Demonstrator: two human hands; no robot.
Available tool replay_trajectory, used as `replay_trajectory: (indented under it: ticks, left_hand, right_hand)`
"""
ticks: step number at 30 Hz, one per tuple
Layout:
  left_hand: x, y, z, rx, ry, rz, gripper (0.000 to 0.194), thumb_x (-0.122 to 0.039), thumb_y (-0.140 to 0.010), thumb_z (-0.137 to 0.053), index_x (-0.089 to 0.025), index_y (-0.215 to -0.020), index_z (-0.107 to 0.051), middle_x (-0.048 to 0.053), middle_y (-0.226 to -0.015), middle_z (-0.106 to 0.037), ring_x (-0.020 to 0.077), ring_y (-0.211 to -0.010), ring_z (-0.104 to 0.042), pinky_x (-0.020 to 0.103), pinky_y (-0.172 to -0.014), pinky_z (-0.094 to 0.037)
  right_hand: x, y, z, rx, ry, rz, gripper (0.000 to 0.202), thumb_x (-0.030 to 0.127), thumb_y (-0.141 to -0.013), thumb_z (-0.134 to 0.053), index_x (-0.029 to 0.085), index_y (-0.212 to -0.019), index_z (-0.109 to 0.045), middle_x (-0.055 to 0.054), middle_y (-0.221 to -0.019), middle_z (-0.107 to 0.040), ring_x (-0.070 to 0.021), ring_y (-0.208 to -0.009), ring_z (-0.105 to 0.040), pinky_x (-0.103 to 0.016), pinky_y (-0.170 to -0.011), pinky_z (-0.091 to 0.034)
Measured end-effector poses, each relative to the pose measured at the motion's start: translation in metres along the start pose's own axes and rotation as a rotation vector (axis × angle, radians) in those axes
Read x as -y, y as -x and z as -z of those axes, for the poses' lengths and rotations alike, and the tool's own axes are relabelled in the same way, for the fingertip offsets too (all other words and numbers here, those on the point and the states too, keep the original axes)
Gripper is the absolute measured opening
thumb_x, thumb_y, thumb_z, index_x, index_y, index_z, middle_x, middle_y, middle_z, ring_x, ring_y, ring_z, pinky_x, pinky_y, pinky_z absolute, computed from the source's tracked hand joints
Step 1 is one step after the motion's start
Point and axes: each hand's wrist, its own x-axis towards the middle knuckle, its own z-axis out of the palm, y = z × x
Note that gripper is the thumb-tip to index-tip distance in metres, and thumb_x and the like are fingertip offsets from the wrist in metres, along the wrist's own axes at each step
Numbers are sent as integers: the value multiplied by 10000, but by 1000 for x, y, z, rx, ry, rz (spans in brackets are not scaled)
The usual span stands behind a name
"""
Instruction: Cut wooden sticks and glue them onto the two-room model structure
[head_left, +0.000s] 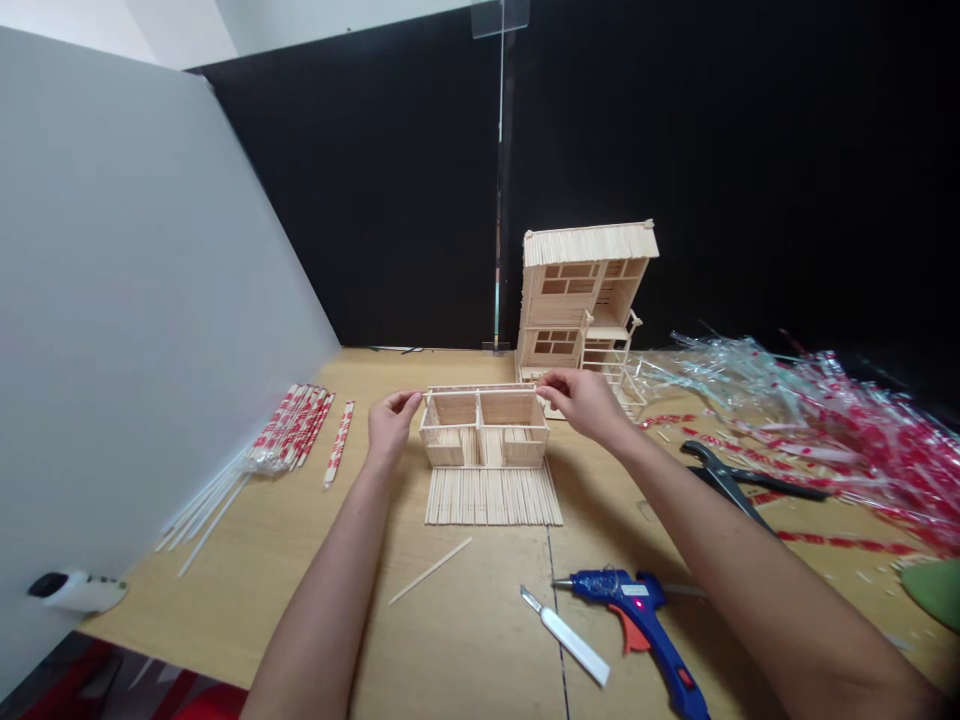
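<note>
A small house model point(480, 450) built from thin wooden sticks stands in the middle of the table, with two roofless rooms at the back and a slatted deck point(493, 498) in front. Across its top back edge runs a thin wooden stick point(495, 389). My left hand point(392, 425) pinches at the stick's left end, beside the model's upper left corner. At the opposite corner, my right hand point(581, 400) has thumb and fingers closed on the right end. The fingertips partly cover both ends. One loose wooden stick point(430, 571) lies in front of the deck.
A taller two-storey stick house point(585, 290) stands behind. On the right are a blue glue gun point(637, 600), a white utility knife point(566, 637), black-handled cutters point(724, 475) and crumpled plastic wrappers point(817, 420). Wrapped chopsticks point(292, 430) and white glue sticks point(206, 515) lie left.
</note>
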Motion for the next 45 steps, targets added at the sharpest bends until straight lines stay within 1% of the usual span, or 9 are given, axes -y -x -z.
replay_trajectory:
  ticks: [6, 17, 27, 34, 39, 45]
  left_hand:
    - [-1, 0, -1, -5, -12, -11, 351, -470, -676, -764, -145, -807, -752, 112, -863, -773, 257, -876, -698, 366, -825, -540]
    - [-1, 0, 0, -5, -30, -30, 371, -491, -678, -765, -146, -813, -750, 116, -867, -770, 262, -863, -699, 382, -828, -543]
    - [-2, 2, -1, -16, -38, -36, 366, -488, -684, -761, -149, -821, -757, 109, -873, -770, 253, -859, -699, 364, -816, -544]
    - [-2, 2, 0, -17, -48, -38, 348, -471, -687, -757, -150, -821, -758, 110, -865, -772, 253, -850, -699, 365, -809, -548]
    - [-1, 1, 0, -20, -54, -51, 364, -476, -689, -753, -140, -829, -757, 121, -873, -772, 258, -849, -702, 369, -809, -551]
    - [0, 1, 0, -21, -73, -74, 348, -475, -705, -749, -149, -826, -763, 112, -868, -773, 255, -842, -705, 362, -799, -547]
  right_hand:
    - [-1, 0, 0, 9, -4, -3, 165, 266, -856, -598, 175, -770, -706, -35, -645, -691, -174, -591, -595, -284, -613, -396]
    - [-6, 1, -3, -3, -4, 6, 169, 270, -856, -604, 176, -750, -697, -30, -624, -681, -170, -575, -591, -281, -604, -397]
    - [-9, 1, -6, -12, 4, 14, 172, 283, -858, -602, 179, -772, -708, -31, -623, -679, -174, -577, -591, -282, -599, -411]
    - [-10, 0, -6, -12, -2, 14, 173, 283, -857, -609, 174, -762, -704, -30, -629, -675, -171, -579, -584, -278, -601, -396]
    - [-12, -1, -7, -8, -1, 22, 176, 283, -855, -608, 171, -766, -711, -28, -625, -672, -171, -593, -578, -275, -602, -389]
    - [-14, -3, -8, -12, 17, 26, 186, 299, -848, -609, 172, -767, -717, -36, -645, -683, -174, -601, -575, -280, -605, -393]
